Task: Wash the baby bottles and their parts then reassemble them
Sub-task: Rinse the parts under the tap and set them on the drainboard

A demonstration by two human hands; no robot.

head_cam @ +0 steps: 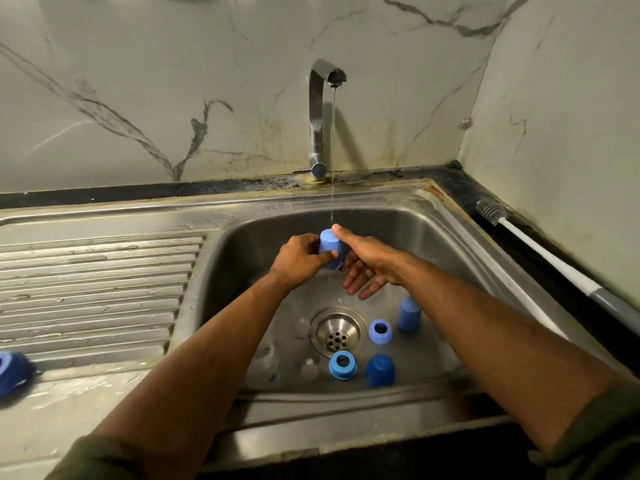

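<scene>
Cap in hand: a light-blue bottle cap (330,249) is held at the centre of the frame, under the thin stream of water (333,150) that falls from the tap (320,116).
Left hand: the left hand (299,261) is clamped round the cap, fingers and thumb curled on its sides.
Right hand: the right hand (367,268) is kept flat and relaxed, fingers spread and pointing down, its thumb laid against the cap's upper edge; nothing is gripped by it.
Step judged: rinsing of this cap, with most of the parts not yet washed.
How it is best done: the cap should be turned slowly so that the stream reaches every side, then tipped so that its hollow is flushed and drained; the grip should be kept firm, since wet plastic slips easily.
Parts waiting: in the lower middle of the frame, around the drain (337,332), are seen a second light-blue cap (408,313), a pale ring (380,331), a deeper blue ring (343,365) and a dark-blue cap (380,370).
Clear pieces: a clear bottle (266,363) and small clear teats (308,370) are made out left of the drain, faintly.
Basin: all of these lie on the floor of the steel sink (450,237).
Counter: a long-handled bottle brush (540,251) lies on the dark counter at the right edge.
Lower left: a blue object (14,372), blurred, is not identified.
</scene>
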